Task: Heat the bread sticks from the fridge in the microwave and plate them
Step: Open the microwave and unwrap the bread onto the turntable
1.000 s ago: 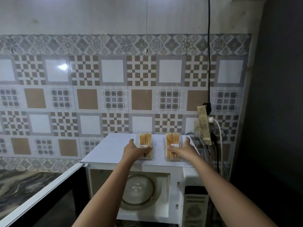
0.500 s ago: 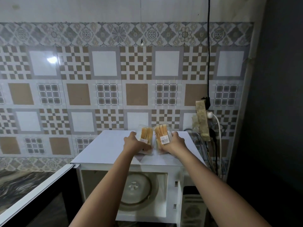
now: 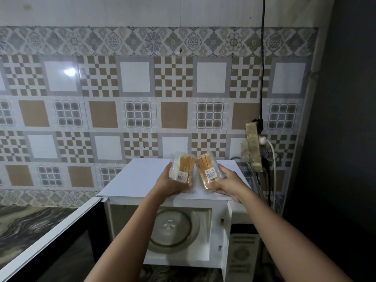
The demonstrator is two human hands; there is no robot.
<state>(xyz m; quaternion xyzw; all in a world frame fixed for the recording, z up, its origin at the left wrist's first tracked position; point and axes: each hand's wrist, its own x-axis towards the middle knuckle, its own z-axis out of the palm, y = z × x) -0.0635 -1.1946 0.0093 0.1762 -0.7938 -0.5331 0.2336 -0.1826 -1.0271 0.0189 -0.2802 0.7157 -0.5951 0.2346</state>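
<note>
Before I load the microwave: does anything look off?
The left hand holds one intact bread stick pack, the right hand the other pack. Odd: a grimy power strip hangs tilted beside the microwave.

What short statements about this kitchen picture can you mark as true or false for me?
1. The left hand holds the left pack of bread sticks; the right hand holds the right pack. True.
2. The microwave door is shut. False: it stands open, swung to the left.
3. A pack lies on the turntable. False: nothing lies on it.
4. Both packs bear a white label. True.
</note>
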